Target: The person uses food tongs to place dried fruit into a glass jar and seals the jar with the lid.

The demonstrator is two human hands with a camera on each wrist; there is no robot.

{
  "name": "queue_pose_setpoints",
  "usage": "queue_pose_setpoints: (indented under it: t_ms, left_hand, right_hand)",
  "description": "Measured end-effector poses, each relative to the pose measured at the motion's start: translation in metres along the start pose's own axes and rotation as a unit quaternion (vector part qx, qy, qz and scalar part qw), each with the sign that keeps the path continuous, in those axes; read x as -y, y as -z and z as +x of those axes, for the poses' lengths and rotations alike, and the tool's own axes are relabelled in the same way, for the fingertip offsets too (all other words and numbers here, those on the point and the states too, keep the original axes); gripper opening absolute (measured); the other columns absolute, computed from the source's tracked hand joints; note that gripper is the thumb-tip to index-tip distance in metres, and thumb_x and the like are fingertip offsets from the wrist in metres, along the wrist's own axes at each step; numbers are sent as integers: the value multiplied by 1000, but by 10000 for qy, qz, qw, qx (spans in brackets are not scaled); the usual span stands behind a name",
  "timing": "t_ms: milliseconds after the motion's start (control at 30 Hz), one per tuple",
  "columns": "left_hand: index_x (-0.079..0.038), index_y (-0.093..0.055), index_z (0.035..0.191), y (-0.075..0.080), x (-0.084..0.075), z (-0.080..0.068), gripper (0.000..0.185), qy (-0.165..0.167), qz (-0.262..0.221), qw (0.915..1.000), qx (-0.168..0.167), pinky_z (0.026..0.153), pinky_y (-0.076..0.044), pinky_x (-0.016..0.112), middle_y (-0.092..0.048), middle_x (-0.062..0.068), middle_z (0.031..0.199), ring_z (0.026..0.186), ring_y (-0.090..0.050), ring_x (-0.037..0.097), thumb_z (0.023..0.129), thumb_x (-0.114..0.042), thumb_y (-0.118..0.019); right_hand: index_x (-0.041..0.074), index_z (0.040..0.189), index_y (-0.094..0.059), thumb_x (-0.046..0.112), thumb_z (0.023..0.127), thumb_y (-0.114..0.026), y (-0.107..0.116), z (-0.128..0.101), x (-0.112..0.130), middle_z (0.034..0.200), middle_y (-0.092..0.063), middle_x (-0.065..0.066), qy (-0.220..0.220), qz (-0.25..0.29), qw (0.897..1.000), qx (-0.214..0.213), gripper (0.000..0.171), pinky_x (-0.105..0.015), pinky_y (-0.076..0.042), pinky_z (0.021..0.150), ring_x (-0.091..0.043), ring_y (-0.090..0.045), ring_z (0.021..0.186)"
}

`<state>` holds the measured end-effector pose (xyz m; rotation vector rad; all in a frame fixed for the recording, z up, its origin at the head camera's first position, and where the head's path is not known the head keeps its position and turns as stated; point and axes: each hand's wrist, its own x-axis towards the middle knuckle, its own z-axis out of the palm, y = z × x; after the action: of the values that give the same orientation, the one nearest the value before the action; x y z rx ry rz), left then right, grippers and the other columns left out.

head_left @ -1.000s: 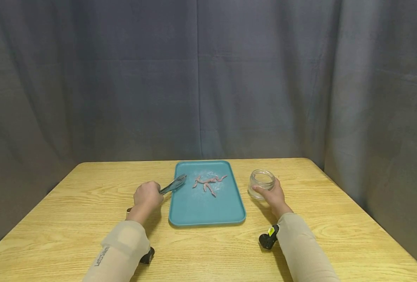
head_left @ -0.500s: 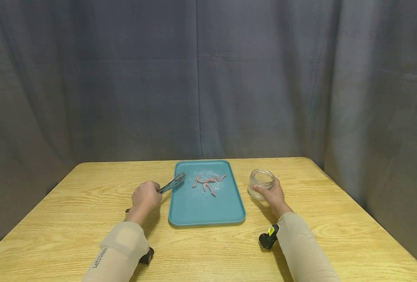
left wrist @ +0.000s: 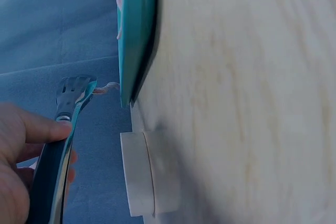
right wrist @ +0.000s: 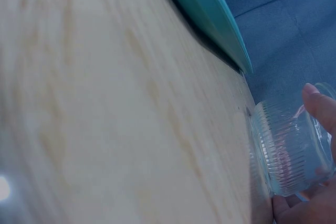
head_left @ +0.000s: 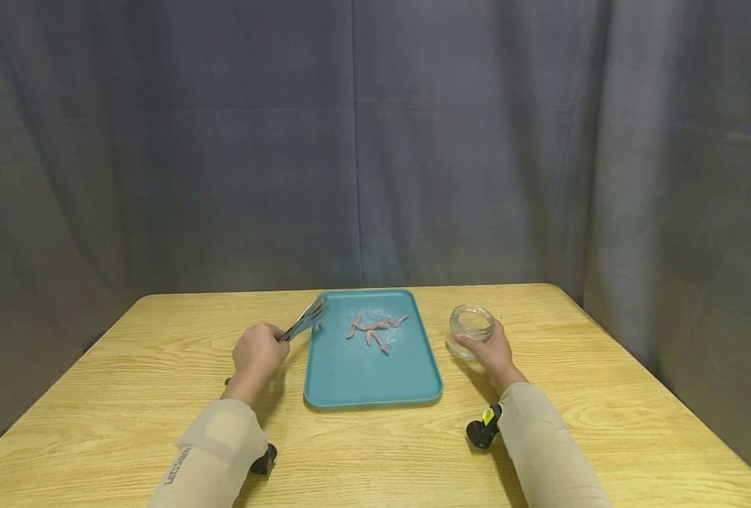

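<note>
My left hand [head_left: 259, 353] grips a pair of metal tongs [head_left: 304, 321], whose tips are over the far left rim of a blue-green tray [head_left: 375, 384]. In the left wrist view, a thin pinkish strip [left wrist: 106, 88] shows between the tips of the tongs [left wrist: 73, 95] and the tray's edge. Several pale pink strips [head_left: 378, 325] lie on the tray amid white powder. To the tray's right, my right hand [head_left: 491, 351] holds a lidless clear glass jar [head_left: 472, 323] that stands upright on the table. Something pinkish shows through the ribbed glass [right wrist: 283, 153].
The pale wooden table [head_left: 375, 458] backs onto a dark grey curtain [head_left: 254, 141]. A low white round object [left wrist: 149, 174] with a seam stands near the tray in the left wrist view; my left arm hides it in the head view. Black wrist cameras hang under both forearms.
My left hand has shifted slightly left and away from me, and the tongs' tips have swung up toward the tray's far left corner. My right hand and the jar have stayed put.
</note>
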<state>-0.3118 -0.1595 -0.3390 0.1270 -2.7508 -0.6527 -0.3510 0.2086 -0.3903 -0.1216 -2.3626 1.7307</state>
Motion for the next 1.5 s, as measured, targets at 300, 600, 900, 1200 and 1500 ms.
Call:
queue_pose_setpoints:
  t_ms: [300,600,900,1200,1500]
  left_hand:
    - [-9,-67,70,5,-4,3,10,-56,-24,10000,-37,41,-34,30,-56,2,62,51,-45,18,73,-9,-57]
    - [-9,-68,73,8,-14,5,11,-125,-90,9998,-103,43,-36,31,-59,3,65,54,-48,19,75,-12,-58]
    - [-8,-68,77,11,-29,9,11,-332,-283,9990,-113,46,-36,31,-59,2,65,55,-48,19,76,-14,-59]
    - [-12,-68,70,14,-56,15,10,-595,-292,9970,-405,45,-35,32,-55,0,59,54,-47,19,75,-15,-60]
    - [-11,-70,78,12,-92,15,10,-737,-462,9953,-437,47,-37,32,-60,2,67,56,-48,18,75,-16,-62]
  right_hand:
    - [2,136,-13,34,70,-70,-3,14,-17,131,-27,-22,35,-236,9996,-145,93,-45,-20,95,-36,-26,119]
    - [-1,135,-11,34,70,-70,-3,14,-19,131,-24,-26,155,-105,9998,-109,95,-49,-17,95,-40,-22,119]
    - [0,135,-12,22,74,-68,0,-1,1,133,-24,-24,-61,23,10000,-38,86,-45,-17,96,-37,-21,121]
    - [0,135,-12,23,73,-68,0,-3,3,133,-23,-24,-41,-18,10000,-59,87,-46,-17,96,-37,-21,121]
    - [-1,134,-14,27,72,-69,0,-1,-4,131,-26,-25,146,-51,9998,-113,88,-48,-19,94,-39,-24,118]
